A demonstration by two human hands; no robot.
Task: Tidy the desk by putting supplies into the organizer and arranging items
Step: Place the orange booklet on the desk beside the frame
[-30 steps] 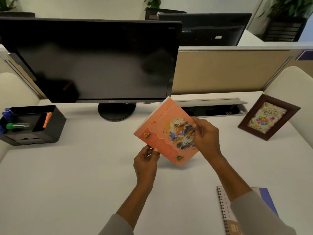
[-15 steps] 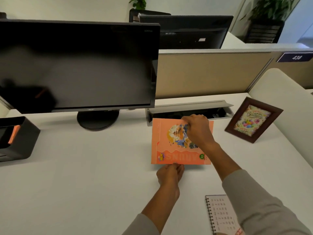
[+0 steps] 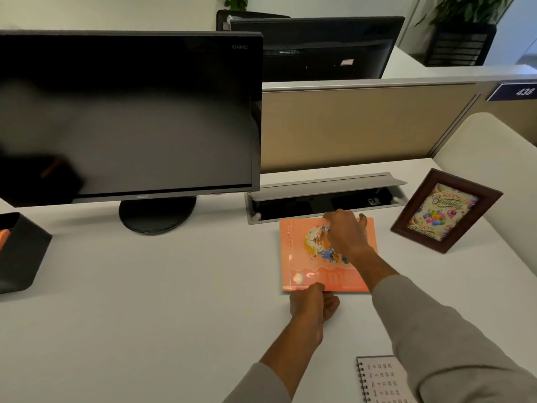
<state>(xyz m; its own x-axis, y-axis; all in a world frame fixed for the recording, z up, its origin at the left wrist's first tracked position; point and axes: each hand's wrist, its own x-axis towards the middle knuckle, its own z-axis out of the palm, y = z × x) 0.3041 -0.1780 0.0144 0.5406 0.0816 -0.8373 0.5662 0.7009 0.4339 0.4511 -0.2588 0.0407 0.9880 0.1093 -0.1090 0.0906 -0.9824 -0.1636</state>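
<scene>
White desk point(image 3: 145, 315) fills the lower frame, with a big dark monitor point(image 3: 130, 112) standing in the upper left and a tan partition behind it. Right of centre, the orange book point(image 3: 299, 257) lies flat on the desk, its far edge just in front of the open cable slot point(image 3: 319, 199). The right hand point(image 3: 347, 234) is palm-down on the cover, fingers bent over that far edge and gripping it, thumb out to the right. The left hand point(image 3: 312, 303) sits at the near edge with its fingers curled tight, thumb on top, pinching the book. A brown picture frame point(image 3: 446, 210) leans upright near the book at the right. At the left edge, well apart, sits the black organizer point(image 3: 20, 257). A spiral notebook point(image 3: 380, 379) lies at the bottom right.
</scene>
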